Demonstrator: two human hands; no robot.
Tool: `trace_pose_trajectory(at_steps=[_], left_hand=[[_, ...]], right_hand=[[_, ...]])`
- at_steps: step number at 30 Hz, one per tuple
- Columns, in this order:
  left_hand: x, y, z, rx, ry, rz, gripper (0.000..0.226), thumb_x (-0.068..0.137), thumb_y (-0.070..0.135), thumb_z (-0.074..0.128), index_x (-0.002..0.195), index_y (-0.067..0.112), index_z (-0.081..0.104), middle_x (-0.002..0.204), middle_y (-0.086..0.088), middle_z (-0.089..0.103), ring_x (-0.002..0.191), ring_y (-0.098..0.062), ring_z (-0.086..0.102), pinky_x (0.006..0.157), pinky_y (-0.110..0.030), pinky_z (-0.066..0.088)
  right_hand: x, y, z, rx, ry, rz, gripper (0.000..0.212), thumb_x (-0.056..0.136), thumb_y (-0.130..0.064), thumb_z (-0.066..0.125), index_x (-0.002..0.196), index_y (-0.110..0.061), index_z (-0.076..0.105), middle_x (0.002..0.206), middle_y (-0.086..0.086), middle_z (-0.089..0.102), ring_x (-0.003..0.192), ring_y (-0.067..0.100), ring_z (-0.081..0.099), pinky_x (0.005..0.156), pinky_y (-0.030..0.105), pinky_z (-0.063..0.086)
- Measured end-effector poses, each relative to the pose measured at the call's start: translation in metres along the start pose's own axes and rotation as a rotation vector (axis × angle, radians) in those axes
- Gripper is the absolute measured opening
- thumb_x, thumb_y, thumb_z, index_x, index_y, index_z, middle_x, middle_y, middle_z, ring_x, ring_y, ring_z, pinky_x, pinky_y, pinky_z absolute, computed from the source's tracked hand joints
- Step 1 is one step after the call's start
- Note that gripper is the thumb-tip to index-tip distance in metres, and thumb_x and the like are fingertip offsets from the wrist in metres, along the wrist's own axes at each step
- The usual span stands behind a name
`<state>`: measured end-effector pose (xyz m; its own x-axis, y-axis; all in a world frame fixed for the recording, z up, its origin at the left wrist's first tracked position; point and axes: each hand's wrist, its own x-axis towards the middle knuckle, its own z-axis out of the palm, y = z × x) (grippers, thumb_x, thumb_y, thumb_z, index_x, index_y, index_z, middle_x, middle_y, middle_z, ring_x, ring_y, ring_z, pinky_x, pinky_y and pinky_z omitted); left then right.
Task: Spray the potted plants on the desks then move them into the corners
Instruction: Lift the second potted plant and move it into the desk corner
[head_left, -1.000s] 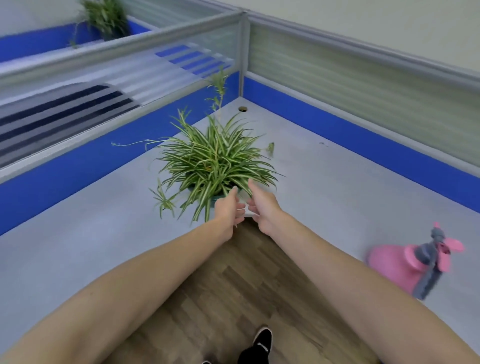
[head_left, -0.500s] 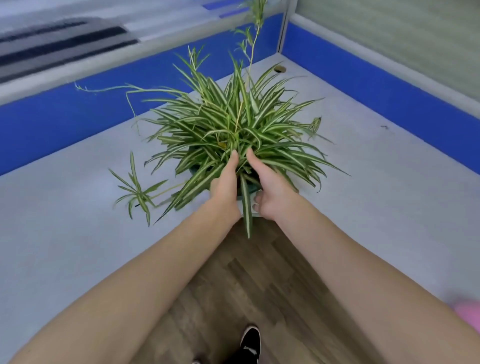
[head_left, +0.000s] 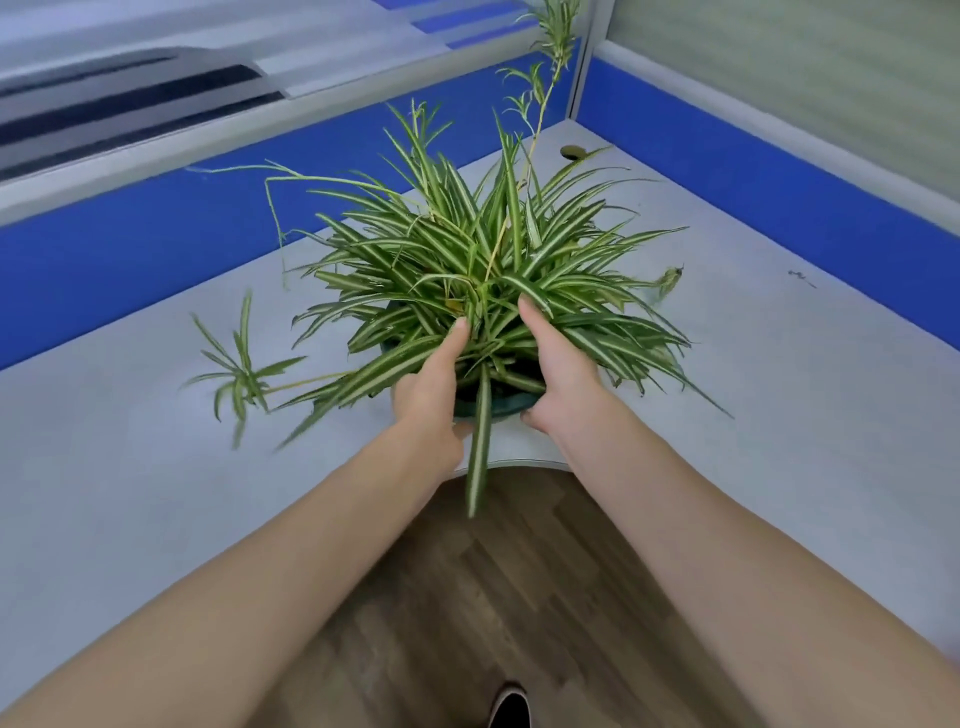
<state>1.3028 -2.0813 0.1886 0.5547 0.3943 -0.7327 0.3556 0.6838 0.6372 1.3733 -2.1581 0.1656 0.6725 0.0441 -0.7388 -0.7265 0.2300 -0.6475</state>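
Note:
A spider plant (head_left: 483, 260) with striped green leaves grows in a dark green pot (head_left: 506, 405). The pot sits at the inner curved edge of the grey corner desk (head_left: 156, 467). My left hand (head_left: 431, 384) grips the pot's left side and my right hand (head_left: 561, 374) grips its right side, thumbs reaching up into the leaves. Foliage hides most of the pot. The desk corner (head_left: 571, 151), with a round cable hole, lies beyond the plant.
Blue partition panels (head_left: 130, 249) with frosted glass above wall the desk at left and right. Long runners with small plantlets (head_left: 241, 371) trail over the desk at left. Wooden floor (head_left: 493, 597) and my shoe (head_left: 511, 709) are below the desk edge.
The view has closed in on the plant and the pink spray bottle has left the frame. Both hands went from the pot's near edge to gripping its two sides under the leaves.

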Motion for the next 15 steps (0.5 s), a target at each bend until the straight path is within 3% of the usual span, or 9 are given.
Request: trace_pose_trajectory(at_steps=[2,3,6,8,10,12,15], left_hand=[[0.005,0.003,-0.001,-0.011,-0.049,0.008,0.068,0.09,0.038,0.078,0.146,0.012,0.049,0.112,-0.003,0.059,0.082,-0.018,0.057,0.059,-0.034,0.058],[0.006,0.004,0.0,-0.017,-0.068,0.006,0.065,0.09,0.037,0.079,0.143,0.012,0.051,0.106,-0.001,0.06,0.08,-0.018,0.059,0.057,-0.035,0.06],[0.013,0.005,0.004,-0.028,-0.1,0.008,0.065,0.088,0.038,0.081,0.142,0.012,0.054,0.118,-0.002,0.062,0.085,-0.02,0.061,0.081,-0.049,0.063],[0.019,0.008,0.007,-0.032,-0.106,0.019,0.072,0.085,0.039,0.083,0.145,0.012,0.053,0.138,-0.005,0.06,0.105,-0.029,0.067,0.089,-0.058,0.062],[0.025,0.011,0.011,-0.029,-0.109,0.02,0.079,0.085,0.039,0.083,0.151,0.013,0.048,0.153,-0.004,0.049,0.125,-0.036,0.059,0.092,-0.061,0.06],[0.031,0.015,0.015,-0.022,-0.123,0.019,0.08,0.086,0.037,0.082,0.153,0.012,0.045,0.147,-0.001,0.047,0.123,-0.035,0.057,0.09,-0.059,0.06],[0.043,0.02,0.024,-0.021,-0.169,0.019,0.073,0.088,0.034,0.081,0.15,0.011,0.049,0.138,-0.005,0.052,0.102,-0.03,0.063,0.08,-0.055,0.063]], right_hand=[[0.006,-0.001,0.0,0.023,0.03,0.001,0.128,0.013,-0.06,0.092,0.13,-0.027,0.056,0.123,0.003,0.069,0.117,0.032,0.063,0.105,0.057,0.044],[0.008,-0.003,0.0,0.041,0.048,-0.006,0.125,0.015,-0.06,0.092,0.13,-0.026,0.056,0.122,0.003,0.069,0.115,0.032,0.064,0.103,0.057,0.046],[0.001,-0.01,-0.001,0.026,0.088,-0.022,0.105,0.034,-0.058,0.094,0.126,-0.023,0.059,0.125,0.002,0.067,0.113,0.032,0.064,0.102,0.055,0.047],[-0.004,-0.015,-0.002,0.006,0.092,-0.043,0.093,0.052,-0.052,0.093,0.131,-0.02,0.056,0.13,0.003,0.063,0.118,0.032,0.06,0.105,0.056,0.044],[-0.002,-0.02,-0.004,0.004,0.101,-0.033,0.092,0.06,-0.05,0.091,0.137,-0.018,0.052,0.132,0.002,0.059,0.124,0.032,0.056,0.108,0.057,0.041],[0.0,-0.026,-0.004,0.02,0.11,-0.024,0.089,0.063,-0.048,0.09,0.136,-0.017,0.051,0.133,0.004,0.058,0.126,0.033,0.054,0.109,0.056,0.04],[0.005,-0.035,-0.003,0.034,0.131,-0.02,0.084,0.063,-0.048,0.09,0.132,-0.016,0.053,0.135,0.007,0.059,0.124,0.034,0.055,0.108,0.057,0.04]])
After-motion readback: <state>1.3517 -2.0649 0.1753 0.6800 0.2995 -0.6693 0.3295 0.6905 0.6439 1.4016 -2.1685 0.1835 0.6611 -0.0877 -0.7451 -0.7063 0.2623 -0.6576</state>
